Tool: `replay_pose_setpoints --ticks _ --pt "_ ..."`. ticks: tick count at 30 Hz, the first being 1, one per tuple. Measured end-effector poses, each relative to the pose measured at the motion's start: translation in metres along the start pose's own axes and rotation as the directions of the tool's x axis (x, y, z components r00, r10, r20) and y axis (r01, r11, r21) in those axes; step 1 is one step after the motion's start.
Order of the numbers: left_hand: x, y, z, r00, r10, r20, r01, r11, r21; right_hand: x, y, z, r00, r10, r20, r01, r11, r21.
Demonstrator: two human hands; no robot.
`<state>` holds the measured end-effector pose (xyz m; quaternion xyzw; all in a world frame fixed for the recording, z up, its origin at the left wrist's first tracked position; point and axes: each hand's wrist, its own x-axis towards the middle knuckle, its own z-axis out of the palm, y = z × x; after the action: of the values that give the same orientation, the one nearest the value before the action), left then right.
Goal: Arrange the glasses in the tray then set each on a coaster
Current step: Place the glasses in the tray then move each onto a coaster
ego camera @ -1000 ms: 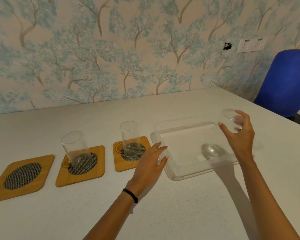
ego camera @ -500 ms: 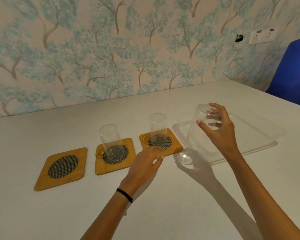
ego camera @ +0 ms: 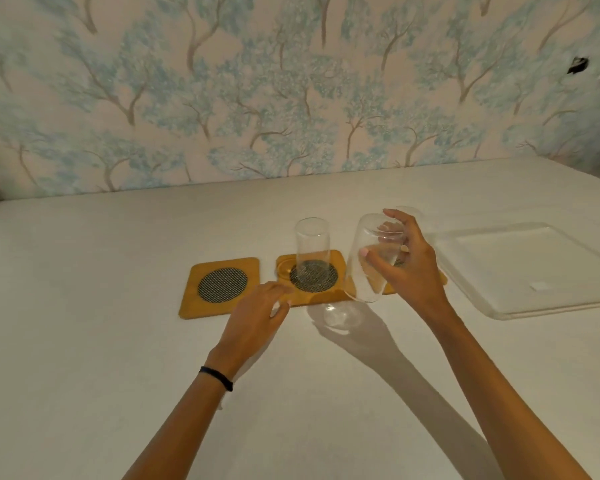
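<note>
- The right hand (ego camera: 407, 268) grips a clear glass (ego camera: 368, 268) near its rim, thumb in front and fingers curled behind; the glass is tilted and held off the desk (ego camera: 84, 341), its base pointing down toward 7 o'clock.
- The left hand (ego camera: 257, 317) lies flat, palm down, fingers loosely spread and holding nothing; its fingertips touch the near edge where the empty coaster (ego camera: 220, 287) and the middle coaster (ego camera: 312, 278) meet.
- A second glass (ego camera: 311, 249) stands upright on the middle coaster's dark mesh disc, at 9 o'clock of the held glass and just beside it.
- A third coaster (ego camera: 390, 289) sits at 3 o'clock of the middle one, mostly hidden behind the held glass and right hand; whether anything stands on it cannot be told.
- The clear tray (ego camera: 520, 271) rests on the desk at 3 o'clock of the coasters, with no glass in it.
- A black band (ego camera: 217, 377) circles the left wrist.
- Tree-patterned wallpaper (ego camera: 257, 98) fills the wall at 12 o'clock.
</note>
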<state>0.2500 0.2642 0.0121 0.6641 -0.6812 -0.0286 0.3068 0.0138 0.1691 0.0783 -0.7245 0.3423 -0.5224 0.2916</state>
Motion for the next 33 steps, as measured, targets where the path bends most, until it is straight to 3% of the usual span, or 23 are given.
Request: replay_pose_setpoints --ticks 11,18,26,33 --pt "-0.038 -0.103 -0.045 0.966 -0.254 -0.036 0.257 0.949 0.184 0.002 -0.023 0.109 0.987 -0.016 0.163 0.000 0.995 0.095" --pt "-0.038 -0.121 -0.063 0.915 -0.402 -0.017 0.400 0.904 0.151 0.018 -0.029 0.175 0.966 -0.005 0.260 -0.027 0.992 0.121" --pt "-0.039 -0.125 -0.063 0.911 -0.411 -0.012 0.408 0.899 0.158 0.033 -0.023 0.235 0.930 0.022 0.367 -0.057 0.995 0.083" --pt "-0.039 -0.129 -0.056 0.919 -0.393 -0.033 0.390 0.896 0.210 0.039 -0.012 0.262 0.934 0.018 0.357 -0.050 0.995 0.081"
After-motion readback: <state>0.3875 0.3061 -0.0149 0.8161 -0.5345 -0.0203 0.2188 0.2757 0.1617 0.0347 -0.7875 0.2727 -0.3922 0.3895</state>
